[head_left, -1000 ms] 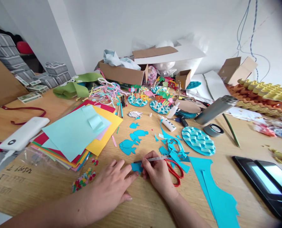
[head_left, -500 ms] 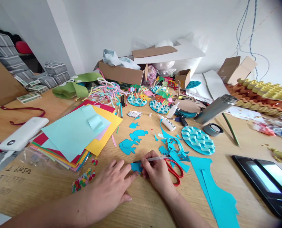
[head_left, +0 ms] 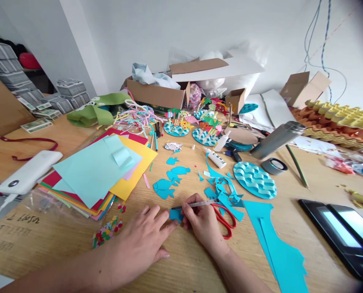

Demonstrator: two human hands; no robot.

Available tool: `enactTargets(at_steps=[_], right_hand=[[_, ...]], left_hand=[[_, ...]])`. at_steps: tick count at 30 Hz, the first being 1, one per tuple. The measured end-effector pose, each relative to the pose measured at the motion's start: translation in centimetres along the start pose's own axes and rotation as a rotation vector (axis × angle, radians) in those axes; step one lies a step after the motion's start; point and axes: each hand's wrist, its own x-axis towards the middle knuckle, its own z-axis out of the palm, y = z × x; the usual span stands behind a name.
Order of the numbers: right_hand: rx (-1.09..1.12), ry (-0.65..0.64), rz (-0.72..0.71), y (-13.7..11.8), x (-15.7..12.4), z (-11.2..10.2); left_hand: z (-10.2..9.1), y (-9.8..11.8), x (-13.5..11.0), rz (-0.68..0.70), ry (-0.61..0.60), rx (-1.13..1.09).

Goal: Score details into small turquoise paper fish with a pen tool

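The left hand (head_left: 144, 235) is lying palm down on the desk (head_left: 187, 268), toward the near edge, with its fingers slightly spread and the forefinger reaching to a small piece of blue paper (head_left: 175, 215). The right hand (head_left: 202, 224) is pinching a pen (head_left: 203, 202) between thumb and fingers, and the pen's tip is pointing at the upper left of that piece; whether it is touching the paper, I cannot tell. The blue piece is lying between the two hands, near the middle of the near edge, partly covered by fingers.

Just right of the right hand, scissors (head_left: 227, 224) with red handles are lying with their blades hidden among blue scraps (head_left: 225, 191). A large blue sheet (head_left: 283, 248) is stretching from there to the near edge. Beyond the hands, blue paper fish (head_left: 163, 189) are lying in a loose column toward the far edge. Left of the left hand, coloured paper dots (head_left: 109, 231) are sitting in a small heap, and a stack of coloured paper (head_left: 97, 169) is spreading toward the left edge, where a white power bank (head_left: 31, 171) is resting. A glue bottle (head_left: 217, 158) and a metal flask (head_left: 276, 141) are occupying the right half, while a cardboard box (head_left: 157, 93) is standing at the far edge.
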Motion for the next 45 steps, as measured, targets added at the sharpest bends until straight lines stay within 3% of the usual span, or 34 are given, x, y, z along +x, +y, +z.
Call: enactTargets(at_steps=[9, 45], right_hand=[[0.006, 0.004, -0.011, -0.07, -0.04, 0.09], [0.018, 0.006, -0.016, 0.09, -0.02, 0.14]], left_hand=[[-0.66, 0.18, 0.11, -0.013, -0.026, -0.017], [-0.27, 0.06, -0.09, 0.003, 0.008, -0.001]])
